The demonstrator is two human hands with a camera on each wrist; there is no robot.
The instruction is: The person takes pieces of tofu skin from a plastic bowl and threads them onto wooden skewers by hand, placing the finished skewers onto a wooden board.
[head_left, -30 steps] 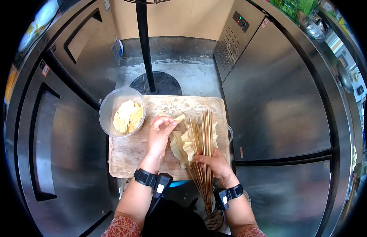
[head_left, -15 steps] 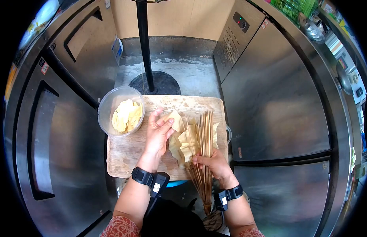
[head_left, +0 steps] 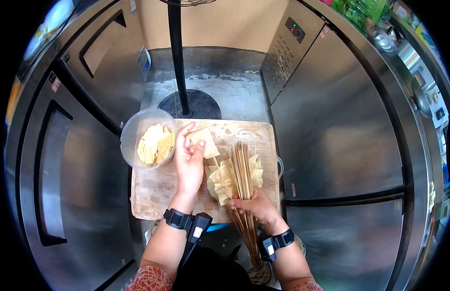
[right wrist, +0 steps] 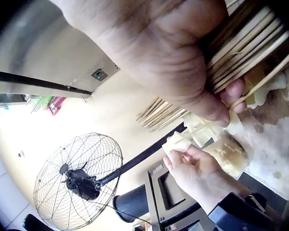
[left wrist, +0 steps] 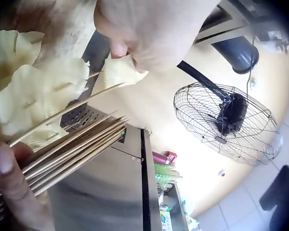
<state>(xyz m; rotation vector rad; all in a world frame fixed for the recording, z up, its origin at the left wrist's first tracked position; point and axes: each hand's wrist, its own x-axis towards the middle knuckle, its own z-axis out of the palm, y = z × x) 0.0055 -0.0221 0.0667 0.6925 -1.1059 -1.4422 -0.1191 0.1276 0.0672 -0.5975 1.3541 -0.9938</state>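
The left hand (head_left: 188, 165) is pinching one yellow sheet (head_left: 204, 140) between thumb and fingers. Compared with a half second ago, this grip is lying farther from the body, and the sheet is presenting a broader face.

The right hand (head_left: 256, 206) is grasping the bundle of sticks (head_left: 242, 169), which is now leaning more toward the left grip than before. One single stick (left wrist: 58, 116) is standing apart from the bundle, running out from the right thumb side and pointing at the near edge of the pinched sheet. Its tip is lying at or very near that edge; whether it is piercing the sheet cannot be determined.

Between the two grips, the threaded sheets (left wrist: 43, 77) are hanging in loose folds, with bits of stick showing through them. Left of the left grip, the tub (head_left: 130, 140) is holding loose sheets (head_left: 154, 145). Below both grips, the board (head_left: 157, 189) is lying flat.

Judged from this, sheet and tip are being brought into alignment, and the work is apparently standing at the threading step.
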